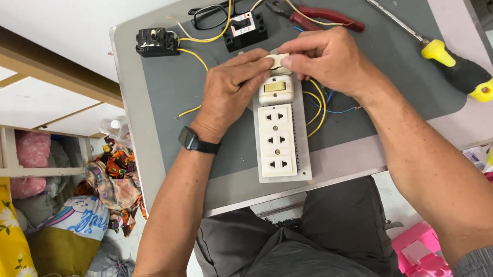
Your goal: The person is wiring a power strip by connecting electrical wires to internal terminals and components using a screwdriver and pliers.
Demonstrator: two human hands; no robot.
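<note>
Together, left hand (228,90) and right hand (325,60) pinch a small cream plastic switch piece (277,61) at 12 o'clock of the cream 3-socket outlet panel (277,141) (yellow-handled screwdriver (452,63) at 3 o'clock).

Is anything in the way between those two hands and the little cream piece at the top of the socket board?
No. The left hand and right hand already pinch the small cream part between fingertips, just above the socket panel.
</note>
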